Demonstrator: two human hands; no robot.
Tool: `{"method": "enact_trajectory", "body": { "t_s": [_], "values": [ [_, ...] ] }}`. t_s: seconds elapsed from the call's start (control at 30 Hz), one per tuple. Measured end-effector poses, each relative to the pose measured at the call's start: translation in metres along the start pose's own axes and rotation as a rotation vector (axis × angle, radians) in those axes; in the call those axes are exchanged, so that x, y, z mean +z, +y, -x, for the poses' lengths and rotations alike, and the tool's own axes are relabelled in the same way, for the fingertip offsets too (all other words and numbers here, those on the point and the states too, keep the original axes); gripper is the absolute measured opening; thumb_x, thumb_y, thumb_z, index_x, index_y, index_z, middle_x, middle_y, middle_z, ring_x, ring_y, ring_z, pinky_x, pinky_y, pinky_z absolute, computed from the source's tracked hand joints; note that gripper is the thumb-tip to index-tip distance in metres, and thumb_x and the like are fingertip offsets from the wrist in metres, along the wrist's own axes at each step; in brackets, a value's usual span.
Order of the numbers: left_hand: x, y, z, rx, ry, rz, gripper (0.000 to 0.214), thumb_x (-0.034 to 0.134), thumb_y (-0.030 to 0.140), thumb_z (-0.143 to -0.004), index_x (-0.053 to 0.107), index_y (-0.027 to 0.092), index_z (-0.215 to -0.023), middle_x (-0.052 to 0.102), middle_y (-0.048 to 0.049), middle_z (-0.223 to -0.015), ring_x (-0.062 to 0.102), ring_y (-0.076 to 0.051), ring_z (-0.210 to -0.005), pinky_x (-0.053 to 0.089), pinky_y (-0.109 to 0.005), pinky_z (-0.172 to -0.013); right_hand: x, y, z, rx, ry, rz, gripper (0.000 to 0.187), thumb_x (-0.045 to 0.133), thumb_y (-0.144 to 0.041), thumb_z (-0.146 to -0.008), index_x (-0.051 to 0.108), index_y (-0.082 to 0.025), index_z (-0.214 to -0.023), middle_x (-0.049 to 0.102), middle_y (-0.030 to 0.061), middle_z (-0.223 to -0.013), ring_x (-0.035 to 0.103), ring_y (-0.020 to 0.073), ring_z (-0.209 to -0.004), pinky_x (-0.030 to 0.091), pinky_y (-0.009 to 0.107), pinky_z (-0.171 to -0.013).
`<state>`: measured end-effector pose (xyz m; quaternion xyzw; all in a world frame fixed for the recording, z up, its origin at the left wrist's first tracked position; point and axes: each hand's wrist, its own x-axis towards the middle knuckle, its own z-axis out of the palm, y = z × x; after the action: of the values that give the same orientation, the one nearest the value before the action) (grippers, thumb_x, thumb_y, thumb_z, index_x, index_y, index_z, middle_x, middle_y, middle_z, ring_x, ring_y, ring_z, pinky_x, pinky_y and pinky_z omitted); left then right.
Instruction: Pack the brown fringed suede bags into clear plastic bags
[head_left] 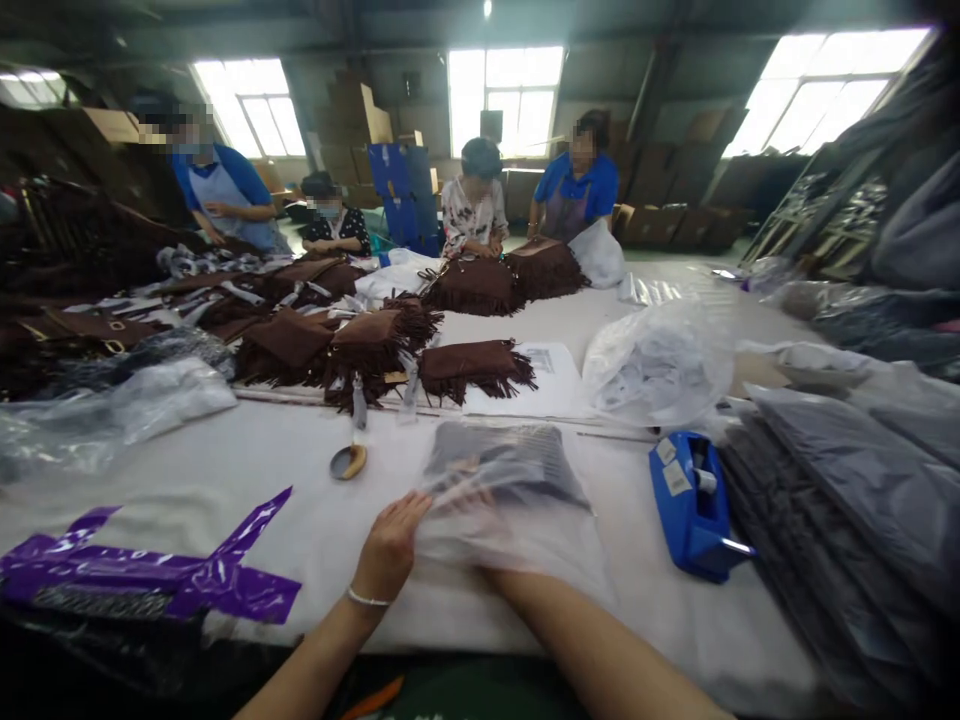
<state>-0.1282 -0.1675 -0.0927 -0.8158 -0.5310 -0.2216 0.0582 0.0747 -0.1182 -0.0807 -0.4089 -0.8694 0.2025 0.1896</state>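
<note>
A clear plastic bag (pixel 525 520) with a grey folded item (pixel 510 455) inside lies on the white table (pixel 315 470) in front of me. My left hand (pixel 390 550), a thin bracelet on its wrist, rests on the bag's left edge with fingers stretched out. My right hand (pixel 469 500) is inside the bag, seen blurred through the plastic, reaching toward the grey item; its fingers are not clear.
A blue tape dispenser (pixel 694 505) stands right of the bag, with a stack of bagged grey items (pixel 847 520) beyond it. Purple tape strips (pixel 157 575) lie at left. Brown fringed bags (pixel 352 350) cover the table's middle. Several people work at the far end.
</note>
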Motion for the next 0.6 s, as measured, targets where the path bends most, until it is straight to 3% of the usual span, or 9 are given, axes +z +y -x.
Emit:
{"method": "enact_trajectory", "body": {
  "t_s": [0.1, 0.2, 0.3, 0.37, 0.47, 0.53, 0.6],
  "values": [
    [0.002, -0.005, 0.014, 0.048, -0.058, -0.015, 0.066, 0.027, -0.006, -0.074, 0.046, 0.018, -0.132, 0.054, -0.0044, -0.131, 0.051, -0.016, -0.12, 0.045, -0.034, -0.1, -0.009, 0.019, -0.018, -0.047, -0.02, 0.006, 0.064, 0.057, -0.009, -0.08, 0.039, -0.039, -0.134, 0.035, -0.011, -0.143, 0.032, 0.0225, -0.134, 0.018, 0.048, -0.116],
    [-0.009, -0.006, 0.017, 0.117, -0.17, -0.002, 0.075, 0.025, -0.009, -0.072, 0.031, 0.02, -0.142, 0.042, -0.0039, -0.142, 0.041, -0.015, -0.13, 0.035, -0.037, -0.109, -0.021, 0.035, -0.003, -0.082, -0.049, 0.005, 0.063, 0.061, -0.014, -0.079, 0.04, -0.035, -0.134, 0.036, -0.0079, -0.142, 0.028, 0.0216, -0.136, 0.017, 0.045, -0.116],
    [-0.018, -0.008, 0.009, 0.237, -0.324, 0.06, 0.087, 0.025, -0.012, -0.067, 0.021, 0.027, -0.144, 0.028, -0.0005, -0.149, 0.028, -0.016, -0.136, 0.025, -0.044, -0.113, -0.029, 0.043, 0.049, -0.077, -0.073, 0.008, 0.055, 0.053, -0.017, -0.084, 0.039, -0.032, -0.135, 0.037, -0.0039, -0.142, 0.03, 0.0208, -0.135, 0.023, 0.045, -0.114],
    [-0.018, -0.01, 0.004, 0.278, -0.414, 0.115, 0.09, 0.03, -0.01, -0.063, 0.024, 0.03, -0.143, 0.027, -0.0002, -0.149, 0.028, -0.018, -0.136, 0.028, -0.044, -0.112, -0.032, 0.046, 0.097, -0.009, -0.076, 0.027, 0.05, 0.046, -0.017, -0.087, 0.04, -0.031, -0.135, 0.039, 0.0004, -0.141, 0.036, 0.0227, -0.131, 0.035, 0.046, -0.107],
    [-0.012, -0.013, -0.001, 0.286, -0.507, 0.195, 0.092, 0.039, -0.006, -0.058, 0.03, 0.031, -0.142, 0.027, -0.0022, -0.149, 0.031, -0.022, -0.135, 0.033, -0.044, -0.109, -0.037, 0.047, 0.165, 0.134, -0.105, 0.05, 0.046, 0.047, -0.026, -0.089, 0.043, -0.031, -0.134, 0.038, 0.0019, -0.142, 0.035, 0.0249, -0.132, 0.04, 0.044, -0.104],
    [-0.008, -0.013, -0.001, 0.29, -0.532, 0.241, 0.094, 0.042, -0.005, -0.056, 0.031, 0.032, -0.141, 0.027, -0.0024, -0.148, 0.032, -0.024, -0.134, 0.034, -0.045, -0.108, -0.049, 0.04, 0.192, 0.198, -0.16, 0.035, 0.047, 0.058, -0.027, -0.081, 0.052, -0.03, -0.128, 0.048, 0.0047, -0.134, 0.047, 0.0273, -0.123, 0.045, 0.042, -0.1],
    [-0.009, -0.013, 0.001, 0.298, -0.544, 0.266, 0.096, 0.043, -0.004, -0.054, 0.03, 0.033, -0.141, 0.026, -0.0018, -0.148, 0.033, -0.025, -0.134, 0.034, -0.046, -0.107, -0.07, 0.025, 0.197, 0.257, -0.244, -0.038, 0.042, 0.064, -0.029, -0.075, 0.062, -0.031, -0.117, 0.063, 0.005, -0.117, 0.062, 0.0263, -0.103, 0.052, 0.036, -0.088]
  ]
}}
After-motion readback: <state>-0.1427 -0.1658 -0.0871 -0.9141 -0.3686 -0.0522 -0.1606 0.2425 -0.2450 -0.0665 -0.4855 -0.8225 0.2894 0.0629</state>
